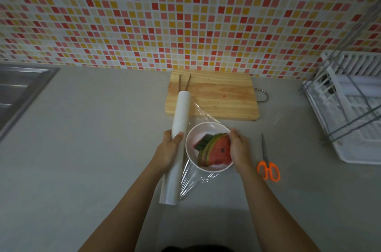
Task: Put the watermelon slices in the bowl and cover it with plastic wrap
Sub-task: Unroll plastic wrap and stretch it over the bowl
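A white bowl (192, 138) sits on the grey counter and holds several watermelon slices (219, 152) with green rinds. My left hand (170, 148) grips a long white roll of plastic wrap (179, 126) lying just left of the bowl. A clear sheet of wrap (193, 179) runs from the roll over and around the bowl. My right hand (239, 148) holds the bowl's right rim, fingers curled over the film at the edge.
A wooden cutting board (214, 95) with metal tongs (184, 82) lies behind the bowl. Orange-handled scissors (268, 163) lie to the right. A white dish rack (350, 107) stands far right, a steel sink (18, 91) far left, a tiled wall behind.
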The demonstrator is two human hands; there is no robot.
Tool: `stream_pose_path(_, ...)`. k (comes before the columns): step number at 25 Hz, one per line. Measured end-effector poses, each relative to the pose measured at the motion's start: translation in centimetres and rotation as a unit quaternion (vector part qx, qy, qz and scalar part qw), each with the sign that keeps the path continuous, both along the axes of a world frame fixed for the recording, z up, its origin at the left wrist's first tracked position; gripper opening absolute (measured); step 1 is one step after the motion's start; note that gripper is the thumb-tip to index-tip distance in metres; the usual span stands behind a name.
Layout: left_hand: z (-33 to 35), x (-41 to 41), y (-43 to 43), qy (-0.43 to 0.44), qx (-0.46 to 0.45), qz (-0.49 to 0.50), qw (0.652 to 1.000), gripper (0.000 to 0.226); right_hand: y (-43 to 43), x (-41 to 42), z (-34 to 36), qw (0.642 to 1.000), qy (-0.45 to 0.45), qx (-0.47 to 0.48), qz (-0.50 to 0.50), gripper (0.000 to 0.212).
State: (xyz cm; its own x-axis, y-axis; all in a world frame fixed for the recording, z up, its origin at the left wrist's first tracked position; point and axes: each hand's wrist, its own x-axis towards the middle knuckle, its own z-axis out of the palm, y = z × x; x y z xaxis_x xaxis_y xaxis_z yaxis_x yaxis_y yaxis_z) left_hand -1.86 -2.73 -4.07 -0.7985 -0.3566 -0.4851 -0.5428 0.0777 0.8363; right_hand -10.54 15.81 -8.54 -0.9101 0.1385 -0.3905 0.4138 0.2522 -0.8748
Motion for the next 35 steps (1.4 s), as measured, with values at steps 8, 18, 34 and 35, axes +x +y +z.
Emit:
stream_pose_path(8,1.0,-3.6,0.9,-0.002,-0.05,-0.057,0.997,0.052,1.9,-4.6,1.9,0.999,0.015,0.042,-0.017,0.036)
stream_pose_path(18,0.1,-1.4,0.7,0.014,0.072,-0.041,0.996,0.052,2.1,-5.8,1.3,0.997,0.041,0.062,-0.003,0.041)
stream_pose_path(34,-3.0,2.5,1.8,0.041,-0.058,0.002,0.997,0.022,2.5,-6.7,0.9,0.993,0.035,0.106,0.043,0.044)
stream_pose_path(35,-3.1,2.5,2.0,0.045,-0.069,0.001,0.997,0.021,2.5,-6.7,1.0,0.992,0.038,0.112,0.046,0.044)
